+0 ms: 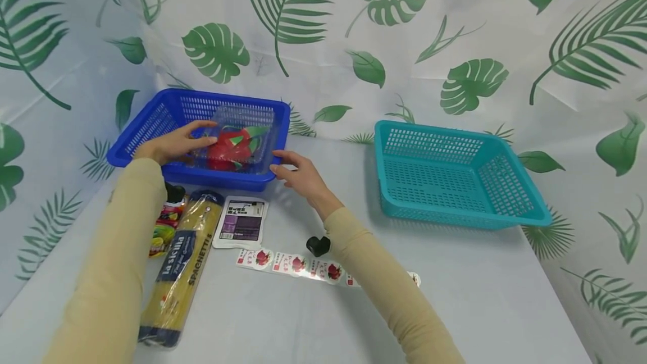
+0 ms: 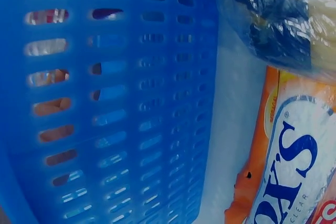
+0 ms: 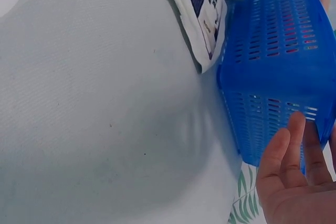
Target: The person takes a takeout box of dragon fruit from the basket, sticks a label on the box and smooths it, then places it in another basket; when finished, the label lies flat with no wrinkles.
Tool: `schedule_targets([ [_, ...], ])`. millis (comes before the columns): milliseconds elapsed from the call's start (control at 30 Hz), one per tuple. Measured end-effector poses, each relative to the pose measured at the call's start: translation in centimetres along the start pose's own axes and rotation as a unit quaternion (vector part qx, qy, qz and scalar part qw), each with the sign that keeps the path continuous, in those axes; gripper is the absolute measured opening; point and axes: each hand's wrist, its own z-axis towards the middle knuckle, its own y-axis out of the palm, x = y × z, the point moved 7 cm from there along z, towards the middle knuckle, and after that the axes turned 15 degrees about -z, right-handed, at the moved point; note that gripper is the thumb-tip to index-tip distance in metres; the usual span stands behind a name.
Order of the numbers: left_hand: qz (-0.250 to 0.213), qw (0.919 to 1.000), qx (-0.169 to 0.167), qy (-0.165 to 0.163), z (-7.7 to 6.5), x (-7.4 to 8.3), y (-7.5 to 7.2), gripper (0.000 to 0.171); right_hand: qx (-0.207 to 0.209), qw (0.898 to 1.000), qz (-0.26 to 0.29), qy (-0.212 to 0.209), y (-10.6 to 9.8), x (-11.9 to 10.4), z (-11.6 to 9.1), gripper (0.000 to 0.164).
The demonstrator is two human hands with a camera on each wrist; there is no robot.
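In the head view, a clear plastic box (image 1: 247, 114) with red, green-tipped fruit (image 1: 232, 148), looking like dragon fruit, sits within the blue basket (image 1: 227, 180). My left hand (image 1: 174, 142) reaches in over the basket's near left side and grips the box at its left edge. The left wrist view mostly shows the basket's slotted wall (image 2: 121, 108), with the hand partly visible through the slots. At the basket's right front corner, my right hand (image 1: 300, 176) touches the rim with loosely extended fingers (image 3: 296, 129).
A spaghetti pack (image 1: 182, 268) and colourful packets (image 1: 164, 226) lie before the blue basket, beside a white and purple pouch (image 1: 241, 222). A strip of fruit stickers (image 1: 298, 265) and a black heart-shaped object (image 1: 318, 246) are near my right forearm. A teal basket (image 1: 455, 218) stands at right.
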Motion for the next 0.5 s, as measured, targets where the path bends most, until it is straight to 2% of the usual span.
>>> schedule_targets([
  [200, -0.004, 1.0000, -0.003, 0.002, 0.00, -0.02, 0.17, 0.080, -0.001, 1.000, -0.003, -0.004, -0.01, -0.16, -0.02, 0.046],
  [500, 0.020, 0.9997, 0.003, 0.012, -0.17, 0.29, 0.45, 0.077, 0.003, 1.000, -0.005, -0.005, -0.12, -0.24, -0.12, 0.045],
])
